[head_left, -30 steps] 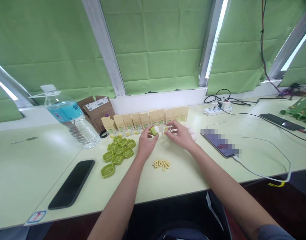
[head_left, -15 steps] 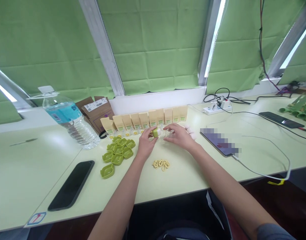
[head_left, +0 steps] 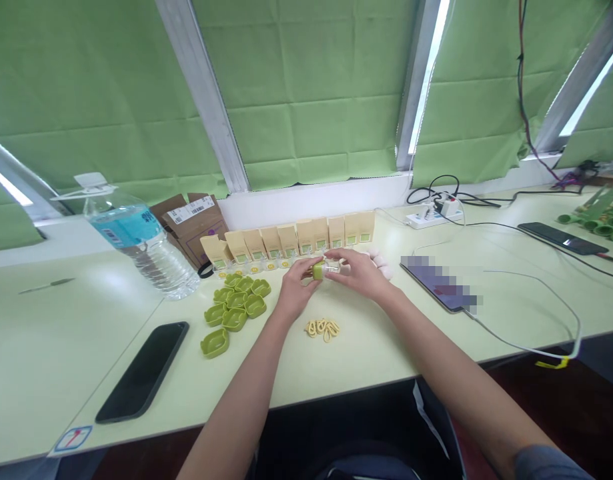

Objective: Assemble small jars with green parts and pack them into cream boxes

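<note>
In front of me, my left hand [head_left: 295, 288] is closed on a small green piece [head_left: 317, 270] with a whitish part at its right end. My right hand [head_left: 360, 272] grips a clear plastic piece [head_left: 332, 267], which meets that end. Fingers partly hide both pieces. Left of my hands, several green moulded cups [head_left: 235, 319] stand grouped, open side up. Small yellow loops of cord [head_left: 322, 329] lie in a pile below my hands. White rounded objects [head_left: 379, 261] are partly hidden behind my right hand.
Behind my hands runs a row of small tan card boxes [head_left: 288, 240], fronted by clear pieces. Leftward are a water bottle [head_left: 143, 240], a brown carton [head_left: 199, 230] and a black phone [head_left: 143, 370]. A cabled phone [head_left: 439, 285] and power strip [head_left: 433, 217] lie rightward.
My hands have come closer together. The clear piece, earlier apart from the green piece, now meets its whitish end.
</note>
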Tool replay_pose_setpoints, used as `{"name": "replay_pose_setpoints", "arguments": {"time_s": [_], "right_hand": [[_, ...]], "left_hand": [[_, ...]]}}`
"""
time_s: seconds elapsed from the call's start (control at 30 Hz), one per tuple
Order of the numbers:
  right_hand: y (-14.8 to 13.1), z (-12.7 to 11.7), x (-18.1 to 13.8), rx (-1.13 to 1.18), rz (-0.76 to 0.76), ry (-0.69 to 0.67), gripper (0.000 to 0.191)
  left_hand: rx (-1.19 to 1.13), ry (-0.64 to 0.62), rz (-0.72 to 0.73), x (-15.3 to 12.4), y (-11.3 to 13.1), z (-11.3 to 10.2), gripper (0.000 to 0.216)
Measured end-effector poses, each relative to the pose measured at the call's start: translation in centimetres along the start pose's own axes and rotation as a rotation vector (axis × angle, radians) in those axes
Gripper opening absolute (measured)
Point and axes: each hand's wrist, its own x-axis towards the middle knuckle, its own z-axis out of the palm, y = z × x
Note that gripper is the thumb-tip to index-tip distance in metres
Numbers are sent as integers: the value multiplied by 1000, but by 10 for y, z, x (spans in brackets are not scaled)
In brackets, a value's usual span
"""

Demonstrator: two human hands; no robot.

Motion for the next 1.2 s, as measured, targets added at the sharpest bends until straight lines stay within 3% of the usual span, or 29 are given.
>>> {"name": "replay_pose_setpoints", "arguments": {"time_s": [0.63, 0.93, 1.2], "right_hand": [[-5, 1, 0, 121, 28, -63, 30], [-5, 4, 0, 239, 100, -76, 35], [-7, 4, -1, 237, 10, -40, 41]], "left_hand": [[-144, -20, -78, 0, 4, 3, 55], [-333, -21, -259, 2, 15, -2, 63], [-478, 13, -301, 4, 15, -5, 59]]}}
